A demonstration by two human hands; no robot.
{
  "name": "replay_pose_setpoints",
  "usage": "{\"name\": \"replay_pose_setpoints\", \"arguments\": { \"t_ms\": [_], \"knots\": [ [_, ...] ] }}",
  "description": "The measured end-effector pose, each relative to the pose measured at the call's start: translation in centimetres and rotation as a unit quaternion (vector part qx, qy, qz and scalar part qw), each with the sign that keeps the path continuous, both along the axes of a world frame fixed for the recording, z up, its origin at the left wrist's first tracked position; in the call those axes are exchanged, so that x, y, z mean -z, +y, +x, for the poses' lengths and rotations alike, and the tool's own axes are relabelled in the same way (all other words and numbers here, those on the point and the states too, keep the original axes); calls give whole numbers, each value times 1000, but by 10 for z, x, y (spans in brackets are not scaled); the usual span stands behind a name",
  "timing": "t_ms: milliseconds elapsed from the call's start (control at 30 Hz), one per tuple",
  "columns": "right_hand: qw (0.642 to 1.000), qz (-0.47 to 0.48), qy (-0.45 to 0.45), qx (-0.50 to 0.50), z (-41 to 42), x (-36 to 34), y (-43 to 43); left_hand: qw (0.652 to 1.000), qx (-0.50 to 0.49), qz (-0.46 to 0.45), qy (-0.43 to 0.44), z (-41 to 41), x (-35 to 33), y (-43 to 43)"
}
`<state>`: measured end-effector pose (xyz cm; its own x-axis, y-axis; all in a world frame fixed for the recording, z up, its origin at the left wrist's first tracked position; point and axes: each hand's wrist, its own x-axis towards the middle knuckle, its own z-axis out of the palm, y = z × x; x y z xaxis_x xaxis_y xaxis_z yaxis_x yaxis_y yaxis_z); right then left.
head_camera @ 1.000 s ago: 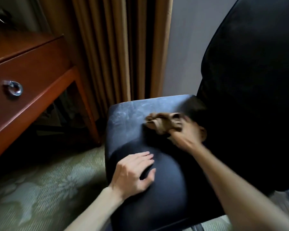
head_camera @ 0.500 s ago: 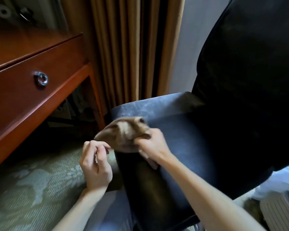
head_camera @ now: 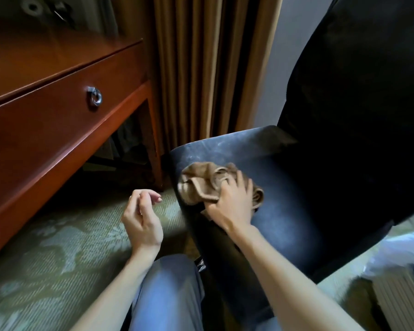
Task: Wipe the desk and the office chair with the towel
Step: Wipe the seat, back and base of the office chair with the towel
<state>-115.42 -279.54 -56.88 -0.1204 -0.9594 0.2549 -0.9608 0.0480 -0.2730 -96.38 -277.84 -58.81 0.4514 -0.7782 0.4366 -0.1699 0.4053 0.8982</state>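
Gripping the crumpled brown towel (head_camera: 201, 185), the right hand (head_camera: 232, 203) presses it down on the dark seat of the office chair (head_camera: 292, 199), close to the seat's front left corner. Half a second earlier the towel bulged out over that corner's edge; now it lies further in on the seat, with pale dusty streaks on the upholstery beyond it. The left hand (head_camera: 142, 218) hangs over the patterned green carpet (head_camera: 58, 247), beside the seat edge and apart from the towel, fingers loosely curled and holding nothing. A second ago it lay flat on the seat, and half a second ago it hovered right by the cloth. A knee (head_camera: 170, 283) in blue jeans shows below the hands. To the left stands the reddish wooden worktop (head_camera: 34, 58), its drawer (head_camera: 46, 125) bearing a metal ring pull (head_camera: 95, 96), with tan curtains (head_camera: 201, 68) behind.
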Motion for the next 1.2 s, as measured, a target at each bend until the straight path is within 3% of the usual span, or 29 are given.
{"name": "replay_pose_setpoints", "arguments": {
  "t_ms": [133, 200, 267, 300, 433, 500, 600, 633, 700, 767, 833, 900, 1000, 1067, 1133, 1200],
  "knots": [
    [983, 17, 32, -180, 64, 20, 25, 1000, -15, -10, 14, 0, -4, 10],
    [961, 119, -99, -227, 88, 20, 35, 999, -16, -14, 30, 3, -10, 15],
    [909, 221, -293, -198, 98, 18, 40, 999, -18, -28, 42, 5, -18, 18],
    [894, 217, -356, -163, 99, 17, 41, 998, -21, -36, 41, 6, -23, 19],
    [864, 17, -498, -67, 80, -12, 36, 997, 4, -69, 16, 8, -41, 20],
    [871, -93, -478, -59, 52, -43, 34, 998, 30, -53, -11, 1, -44, 19],
    [900, -231, -364, -62, 9, -83, 36, 995, 95, -8, -23, -23, -50, 10],
    [900, -250, -353, -53, -4, -89, 37, 991, 134, 13, 13, -41, -55, 7],
    [873, -195, -445, -33, -5, -91, 43, 968, 221, 70, 98, -73, -68, 2],
    [803, -65, -592, -21, 2, -84, 56, 944, 288, 129, 93, -107, -78, -3],
    [683, 21, -730, 20, 0, -82, 61, 940, 311, 130, 45, -133, -85, -12],
    [577, -9, -817, 19, -17, -93, 63, 943, 321, 84, 5, -152, -92, -19],
    [482, -98, -870, 27, -55, -117, 69, 919, 295, -61, -256, -174, -88, -32],
    [477, -117, -870, 42, -82, -132, 81, 897, 313, -51, -309, -189, -85, -40],
    [516, -160, -835, 107, -115, -140, 90, 886, 357, 26, -294, -211, -78, -42],
    [571, -202, -773, 189, -147, -146, 94, 842, 389, 93, -362, -228, -57, -36]
  ]
}}
